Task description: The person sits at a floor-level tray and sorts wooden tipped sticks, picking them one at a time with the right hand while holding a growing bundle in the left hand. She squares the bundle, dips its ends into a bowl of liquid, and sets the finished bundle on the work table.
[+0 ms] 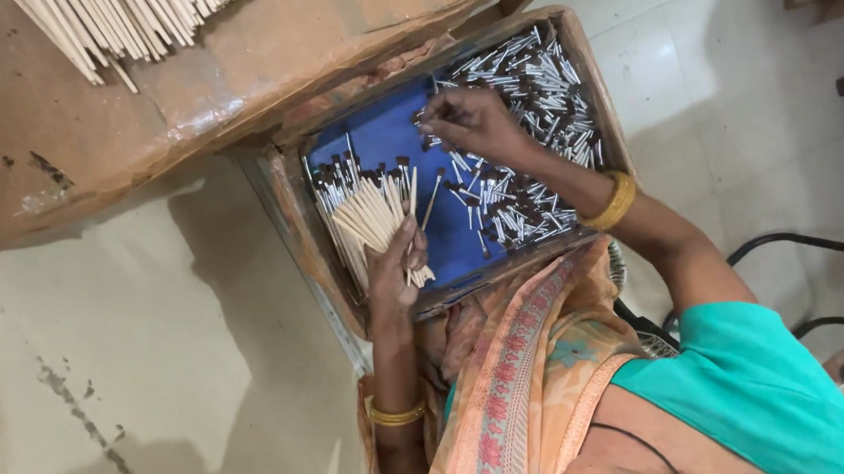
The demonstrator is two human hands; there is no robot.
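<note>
1. your left hand (391, 269) is closed around a bundle of wooden handles (370, 216), held fanned over the near left part of the tray (290, 217).
2. your right hand (473, 121) is down in the far half of the tray, at the edge of the heap of metal brush heads (541, 87). its fingertips are drawn together in a pinch. whether a head is between them cannot be told.
3. judged step: picking one brush head from the heap, over the blue liner (384, 135).
4. the next move likely calls for one head only, its open end turned toward a handle tip, with the bundle kept steady.
5. dark-tipped brushes (332, 174) lie along the tray's left wall. spare sticks (124, 25) rest on the cardboard box (229, 82) beyond.
</note>
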